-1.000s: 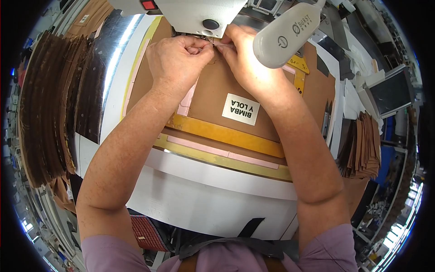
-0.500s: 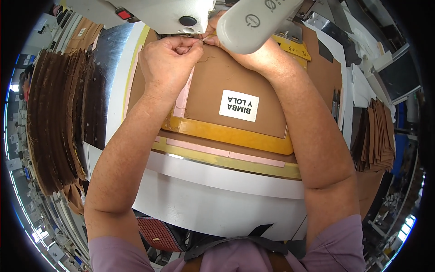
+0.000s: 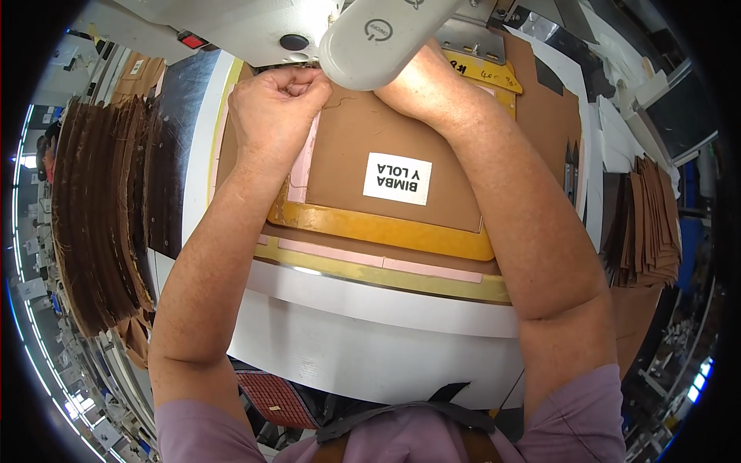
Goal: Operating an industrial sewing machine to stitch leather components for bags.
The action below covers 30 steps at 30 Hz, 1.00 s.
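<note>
My left hand (image 3: 282,106) is closed, thumb and fingertips pinched together, at the far edge of a brown panel (image 3: 340,154) under a white sewing machine head (image 3: 239,27). Whatever sits in that pinch is too small to make out. My right hand (image 3: 417,86) reaches in from the other side; a grey lamp head (image 3: 378,38) covers its fingers. A loose dark thread (image 3: 340,100) curls on the panel beside my left fingertips. Around the panel runs a yellow template frame (image 3: 378,230), and a white printed label (image 3: 397,178) lies on the brown surface.
At left stands a thick stack of dark brown pieces (image 3: 96,208). More brown pieces (image 3: 652,224) hang at right, near a dark screen (image 3: 679,116). Slim pointed tools (image 3: 571,170) lie at the board's right side. The white table edge (image 3: 370,339) is close to my body.
The view has shifted slightly, so the machine and lamp appear further left. My right fingertips, seen pinching close to the left ones before, are now behind the lamp. My left hand stays pinched.
</note>
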### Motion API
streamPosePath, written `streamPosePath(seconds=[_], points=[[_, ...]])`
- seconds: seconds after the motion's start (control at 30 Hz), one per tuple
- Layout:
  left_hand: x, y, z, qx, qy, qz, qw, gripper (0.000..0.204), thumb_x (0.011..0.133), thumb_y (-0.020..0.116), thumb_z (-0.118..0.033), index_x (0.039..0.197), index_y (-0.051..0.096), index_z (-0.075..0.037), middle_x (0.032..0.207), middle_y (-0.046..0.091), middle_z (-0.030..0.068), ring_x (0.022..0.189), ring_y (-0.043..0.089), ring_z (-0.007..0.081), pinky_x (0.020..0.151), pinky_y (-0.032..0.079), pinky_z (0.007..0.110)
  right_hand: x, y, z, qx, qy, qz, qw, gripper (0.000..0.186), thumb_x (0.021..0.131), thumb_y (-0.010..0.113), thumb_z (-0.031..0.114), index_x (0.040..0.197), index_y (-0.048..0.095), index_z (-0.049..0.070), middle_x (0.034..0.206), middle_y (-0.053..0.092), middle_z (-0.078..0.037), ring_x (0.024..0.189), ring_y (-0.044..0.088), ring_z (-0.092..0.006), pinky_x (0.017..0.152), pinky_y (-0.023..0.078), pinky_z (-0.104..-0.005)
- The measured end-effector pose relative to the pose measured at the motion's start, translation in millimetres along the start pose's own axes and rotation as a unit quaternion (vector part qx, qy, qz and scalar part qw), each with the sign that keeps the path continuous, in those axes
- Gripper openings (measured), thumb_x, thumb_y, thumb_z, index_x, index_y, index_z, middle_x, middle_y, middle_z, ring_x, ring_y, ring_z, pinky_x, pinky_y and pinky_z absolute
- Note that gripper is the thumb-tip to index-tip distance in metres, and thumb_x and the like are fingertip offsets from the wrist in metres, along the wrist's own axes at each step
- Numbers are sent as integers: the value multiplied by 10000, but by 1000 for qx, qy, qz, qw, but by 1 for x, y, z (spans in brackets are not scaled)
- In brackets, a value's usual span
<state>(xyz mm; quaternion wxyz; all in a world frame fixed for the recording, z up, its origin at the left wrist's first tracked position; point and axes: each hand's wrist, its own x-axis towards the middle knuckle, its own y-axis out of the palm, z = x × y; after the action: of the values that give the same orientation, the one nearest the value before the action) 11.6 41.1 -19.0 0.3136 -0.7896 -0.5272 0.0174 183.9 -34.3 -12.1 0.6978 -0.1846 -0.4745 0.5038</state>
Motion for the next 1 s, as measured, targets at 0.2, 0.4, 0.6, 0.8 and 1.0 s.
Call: streamPosePath(seconds=[0.2,0.4,0.6,0.8,1.0], points=[[0,1,-1,-8,-7,3,1000,222,776,782,-194,898,789,-8,714,738,39,661,671,91,691,542,250,-2,-2,1,-17,5,2,1000,128,917,660,189,1012,715,122,1059,707,-40,1018,669,-276,869,541,-419],[0,0,0,-6,-11,-1,1000,222,772,783,-199,899,790,-18,722,741,35,672,677,92,703,545,255,-1,0,3,-31,-4,1,1000,122,914,655,173,991,712,98,1052,705,-72,1010,671,-304,863,541,-435],[0,2,0,0,-10,1,1000,244,768,798,-222,892,787,-12,732,745,40,675,681,94,708,547,253,-3,1,-2,-24,-14,-16,999,119,911,652,164,979,715,90,1050,703,-80,993,675,-321,853,544,-448],[0,0,0,8,0,-3,1000,280,774,815,-254,893,783,-2,733,748,53,679,685,95,705,547,250,-2,-1,-1,-10,0,-7,1000,115,902,657,145,983,719,91,1045,705,-74,1015,669,-310,875,540,-441],[-1,0,-2,-14,-8,4,1000,269,784,821,-249,878,784,0,727,748,55,672,680,89,703,543,246,-2,-1,-1,22,4,4,1000,153,915,670,178,1042,733,119,1072,710,-56,1051,662,-287,906,531,-422]])
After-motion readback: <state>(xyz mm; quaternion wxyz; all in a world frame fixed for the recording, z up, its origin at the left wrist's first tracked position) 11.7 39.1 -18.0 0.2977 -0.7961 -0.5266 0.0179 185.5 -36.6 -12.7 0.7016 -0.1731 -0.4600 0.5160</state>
